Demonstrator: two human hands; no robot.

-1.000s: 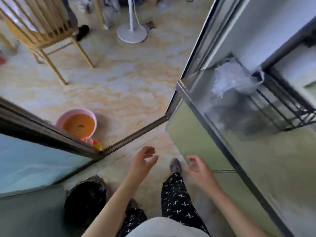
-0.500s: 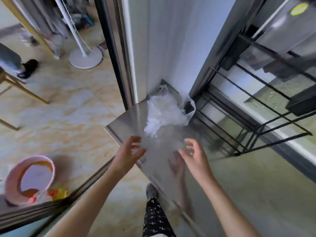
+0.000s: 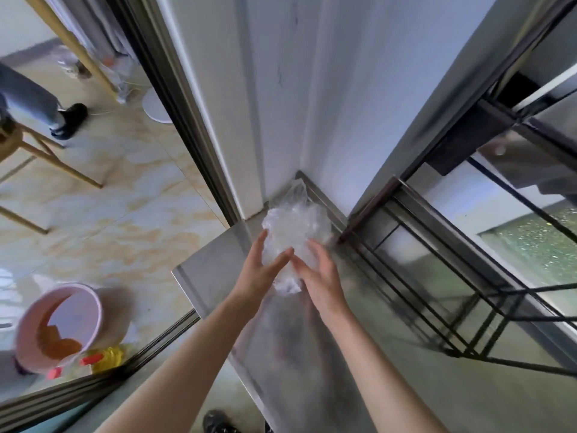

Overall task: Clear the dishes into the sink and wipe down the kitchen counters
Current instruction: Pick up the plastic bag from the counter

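A crumpled clear plastic bag (image 3: 296, 226) lies in the far corner of a steel counter (image 3: 299, 354), against the white wall. My left hand (image 3: 262, 270) reaches in from the left with fingers spread, its fingertips touching the bag's near side. My right hand (image 3: 318, 276) comes in from the right, fingers apart, resting against the bag's lower edge. Both hands bracket the bag; neither has closed around it. No dishes or sink are in view.
A black wire rack (image 3: 452, 292) stands on the counter to the right, by a window. A dark sliding-door frame (image 3: 175, 98) runs left of the wall. On the floor beyond sit a pink basin (image 3: 90, 304), a wooden chair leg (image 3: 59, 160) and another person's shoe (image 3: 70, 118).
The view has swung from the floor up to the counter corner. Both hands have moved forward from above the counter edge to the plastic bag and now touch it.
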